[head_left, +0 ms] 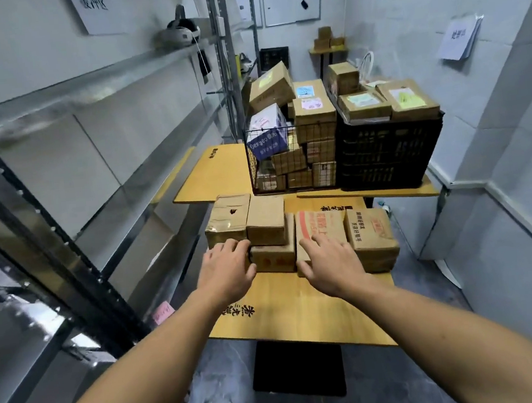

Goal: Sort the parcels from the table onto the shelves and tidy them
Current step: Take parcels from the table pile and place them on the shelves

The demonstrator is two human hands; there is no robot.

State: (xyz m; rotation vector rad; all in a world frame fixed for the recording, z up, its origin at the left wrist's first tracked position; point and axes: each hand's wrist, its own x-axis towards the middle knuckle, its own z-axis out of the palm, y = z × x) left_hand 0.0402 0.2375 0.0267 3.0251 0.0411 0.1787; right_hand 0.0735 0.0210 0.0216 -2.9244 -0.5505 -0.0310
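Left grip (pixel 227 270) curls against the brown parcel (pixel 275 259), hold unclear; right grip (pixel 332 264) rests spread on the red-printed parcel (pixel 319 224).

a single wide-angle camera worn on the person's head looks forward and down along both bare forearms to the left hand (pixel 229 270) and right hand (pixel 332 264), close over the near yellow wooden table top (pixel 301 308). the lens faces down a narrow room: grey metal shelving (pixel 85 98) runs along the left edge, a black plastic crate (pixel 390 153) sits farther back at centre right, and straight lines bow toward the frame's borders.
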